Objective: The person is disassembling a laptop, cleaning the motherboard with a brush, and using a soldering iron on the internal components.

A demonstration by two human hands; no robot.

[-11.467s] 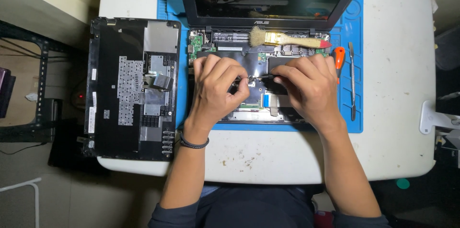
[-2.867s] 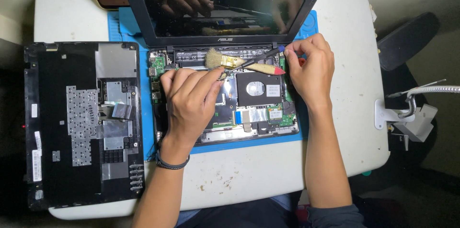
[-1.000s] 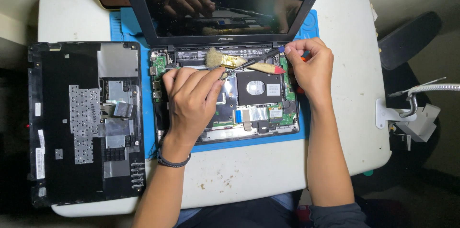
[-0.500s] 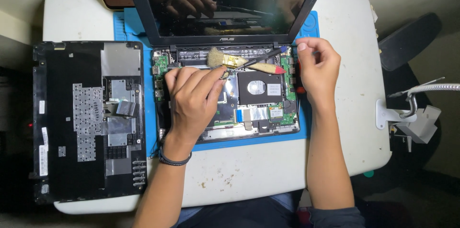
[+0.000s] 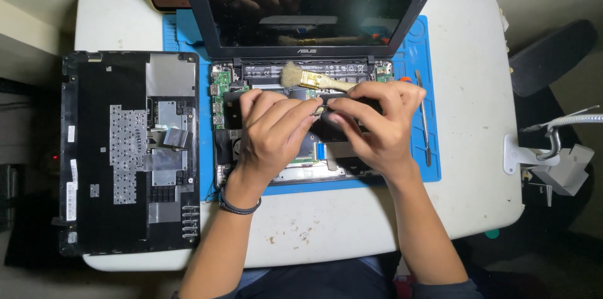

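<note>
An opened laptop (image 5: 251,148) sits on a mat (image 5: 430,142) at the middle of a table (image 5: 465,211), its screen (image 5: 308,4) at the far side. Both hands, left (image 5: 271,132) and right (image 5: 374,126), meet over its board. A brush (image 5: 308,78) lies just beyond them. A removed cover (image 5: 129,151) lies left of the laptop; a pry tool (image 5: 424,120) lies right of the hands; a lamp (image 5: 559,148) stands at the table's right edge.

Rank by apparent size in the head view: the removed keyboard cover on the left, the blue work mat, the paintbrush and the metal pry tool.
1. Blue work mat, though the laptop hides most of it.
2. Keyboard cover.
3. Paintbrush and metal pry tool: similar, not ranked; the brush's handle is partly hidden.
</note>
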